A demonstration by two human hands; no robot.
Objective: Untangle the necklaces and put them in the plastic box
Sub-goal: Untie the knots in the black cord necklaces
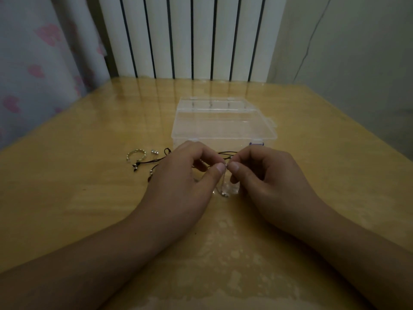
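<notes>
A clear plastic box [223, 128] with its lid closed stands on the wooden table [89, 198] just beyond my hands. My left hand [190, 175] and my right hand [263, 175] meet in front of it, thumbs and forefingers pinching a thin silver chain necklace [224, 189] whose loop hangs down to the table between them. A black cord necklace [154, 163] runs from the left of my left hand, passes behind both hands and shows again between them. How the chain and cord cross is hidden by my fingers.
A silver ring-like bangle [135, 155] and a small silver piece [154, 152] lie left of the box. A white radiator [192, 36] stands behind the table, a patterned curtain [33, 70] at the left, a wall at the right.
</notes>
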